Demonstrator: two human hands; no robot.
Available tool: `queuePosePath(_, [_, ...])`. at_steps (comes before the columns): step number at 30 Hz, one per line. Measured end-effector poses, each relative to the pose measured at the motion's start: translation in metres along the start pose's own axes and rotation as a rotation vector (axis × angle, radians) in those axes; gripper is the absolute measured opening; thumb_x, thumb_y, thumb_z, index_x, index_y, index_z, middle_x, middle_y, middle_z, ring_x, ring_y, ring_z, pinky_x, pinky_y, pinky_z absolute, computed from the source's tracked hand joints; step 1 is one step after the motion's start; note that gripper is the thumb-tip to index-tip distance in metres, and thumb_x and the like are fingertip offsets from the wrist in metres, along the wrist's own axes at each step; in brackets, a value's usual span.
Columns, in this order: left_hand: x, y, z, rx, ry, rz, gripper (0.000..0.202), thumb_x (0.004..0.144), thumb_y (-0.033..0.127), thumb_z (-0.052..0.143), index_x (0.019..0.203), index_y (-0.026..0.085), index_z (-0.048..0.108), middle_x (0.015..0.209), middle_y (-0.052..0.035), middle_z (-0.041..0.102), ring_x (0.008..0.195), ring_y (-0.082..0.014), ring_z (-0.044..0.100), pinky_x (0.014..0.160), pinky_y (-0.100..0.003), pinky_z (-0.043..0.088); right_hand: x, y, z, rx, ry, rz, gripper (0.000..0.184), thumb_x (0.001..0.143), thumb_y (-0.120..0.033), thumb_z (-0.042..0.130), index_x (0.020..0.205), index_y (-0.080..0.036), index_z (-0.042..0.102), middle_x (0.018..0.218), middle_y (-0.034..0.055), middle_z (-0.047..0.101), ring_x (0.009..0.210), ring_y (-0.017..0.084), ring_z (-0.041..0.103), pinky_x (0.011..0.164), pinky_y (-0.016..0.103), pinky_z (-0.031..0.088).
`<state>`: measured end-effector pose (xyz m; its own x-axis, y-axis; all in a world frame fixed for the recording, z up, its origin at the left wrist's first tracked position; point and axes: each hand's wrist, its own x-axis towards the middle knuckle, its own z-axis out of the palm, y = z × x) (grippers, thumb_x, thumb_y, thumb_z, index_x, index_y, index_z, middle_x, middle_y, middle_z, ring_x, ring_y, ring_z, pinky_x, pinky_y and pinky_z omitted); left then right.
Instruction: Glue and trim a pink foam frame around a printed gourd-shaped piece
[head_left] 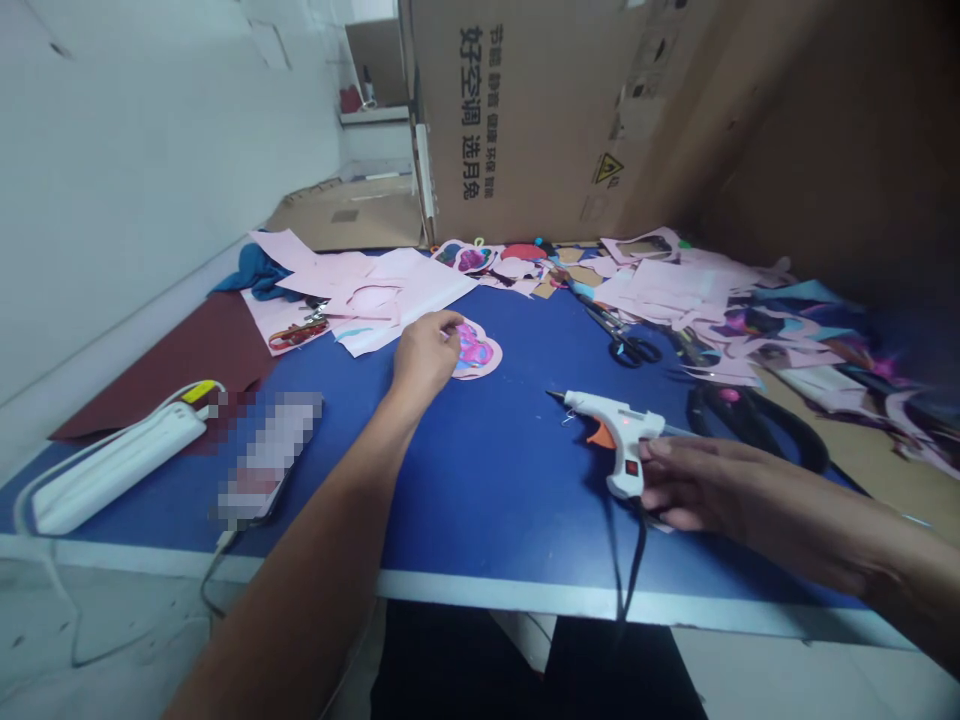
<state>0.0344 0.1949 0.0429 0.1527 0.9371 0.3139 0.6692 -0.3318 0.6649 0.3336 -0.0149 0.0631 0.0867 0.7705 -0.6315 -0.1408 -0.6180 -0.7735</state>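
Note:
My left hand [429,352] is closed at the left edge of a pink cut-out [491,368] with a shiny pink and purple pattern in its middle. The cut-out lies at or just over the blue tabletop; some of its left side is hidden by my fingers. On the right, my right hand [697,485] has its thumb and fingers at the back of the handle of a white glue gun [626,425]. This gun has an orange trigger, a lit red switch and a black nozzle pointing left. Its black cord hangs over the table's front edge.
Pink paper scraps [660,290] pile up along the back and right. Black-handled scissors [626,340] lie behind the glue gun. A white power strip [120,470] and a blurred phone [274,455] sit at left. A large cardboard box [540,120] stands behind the table.

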Motion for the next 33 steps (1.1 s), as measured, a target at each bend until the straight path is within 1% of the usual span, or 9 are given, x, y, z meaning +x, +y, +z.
queuePosePath(5, [-0.002,-0.007,-0.007,0.321,-0.025,-0.190,0.035,0.099,0.038,0.065,0.121,0.016,0.080,0.132,-0.0236,0.073,0.124,-0.0401,0.068,0.103,-0.054,0.054,-0.014,-0.008,-0.007,-0.292,-0.008,-0.006,0.044,0.075,-0.068,0.091,0.093,-0.028,0.088,0.102,0.0192,0.083,0.084,0.030,0.078,0.060,0.031,0.063])
queuePosePath(7, [-0.003,-0.007,-0.007,0.376,-0.029,-0.216,0.038,0.102,0.043,0.061,0.119,0.016,0.081,0.136,-0.0255,0.070,0.130,-0.0425,0.065,0.104,-0.056,0.053,-0.019,-0.026,-0.002,-0.485,-0.029,-0.074,0.048,0.074,-0.076,0.086,0.090,-0.031,0.087,0.093,0.0176,0.082,0.076,0.031,0.077,0.054,0.034,0.059])
queuePosePath(10, [-0.001,-0.005,-0.004,0.437,-0.017,-0.272,0.035,0.102,0.045,0.063,0.116,0.019,0.082,0.138,-0.0225,0.069,0.133,-0.0402,0.063,0.108,-0.053,0.051,-0.014,-0.064,0.022,-0.754,-0.128,-0.268,0.049,0.074,-0.075,0.083,0.092,-0.030,0.085,0.093,0.0138,0.083,0.081,0.032,0.078,0.062,0.036,0.060])
queuePosePath(13, [0.001,-0.003,0.000,0.453,-0.003,-0.312,0.031,0.099,0.043,0.069,0.115,0.020,0.082,0.137,-0.0193,0.069,0.133,-0.0375,0.062,0.109,-0.049,0.050,0.021,-0.100,0.059,-0.908,-0.012,-0.547,0.032,0.088,-0.051,0.075,0.104,-0.025,0.084,0.094,0.0096,0.084,0.084,0.028,0.079,0.074,0.035,0.061])
queuePosePath(18, [-0.001,-0.004,0.004,0.433,0.012,-0.282,0.022,0.097,0.038,0.073,0.112,0.024,0.081,0.134,-0.0150,0.071,0.132,-0.0341,0.062,0.106,-0.046,0.050,0.120,-0.140,0.123,-1.120,0.166,-0.764,0.029,0.090,-0.022,0.073,0.115,-0.017,0.086,0.111,0.0099,0.086,0.099,0.024,0.078,0.087,0.029,0.057])
queuePosePath(20, [-0.003,-0.005,0.005,0.431,0.013,-0.267,0.021,0.098,0.038,0.074,0.113,0.025,0.080,0.133,-0.0144,0.071,0.132,-0.0339,0.061,0.107,-0.046,0.049,0.152,-0.151,0.142,-1.138,0.175,-0.761,0.028,0.088,-0.021,0.076,0.114,-0.016,0.087,0.114,0.0098,0.085,0.104,0.026,0.077,0.088,0.028,0.055])
queuePosePath(24, [-0.005,-0.007,0.006,0.419,0.014,-0.238,0.019,0.099,0.036,0.073,0.112,0.025,0.079,0.132,-0.0149,0.071,0.132,-0.0349,0.061,0.106,-0.047,0.048,0.190,-0.165,0.169,-1.163,0.136,-0.682,0.014,0.087,-0.027,0.082,0.089,-0.015,0.086,0.085,0.0065,0.082,0.085,0.023,0.073,0.074,0.028,0.053])
queuePosePath(27, [-0.006,-0.008,0.006,0.396,0.007,-0.227,0.018,0.098,0.034,0.073,0.112,0.025,0.078,0.132,-0.0155,0.070,0.132,-0.0361,0.061,0.106,-0.048,0.048,0.204,-0.167,0.181,-1.140,0.093,-0.636,0.018,0.084,-0.030,0.087,0.075,-0.016,0.081,0.067,0.0026,0.072,0.072,0.019,0.065,0.065,0.027,0.048])
queuePosePath(33, [-0.004,-0.010,0.007,0.329,0.037,-0.221,0.027,0.095,0.032,0.076,0.120,0.024,0.075,0.133,-0.0161,0.071,0.131,-0.0362,0.062,0.106,-0.048,0.047,0.207,-0.163,0.184,-0.970,0.008,-0.605,0.026,0.073,-0.014,0.093,0.063,-0.018,0.069,0.052,-0.0032,0.058,0.054,0.014,0.051,0.054,0.027,0.039])
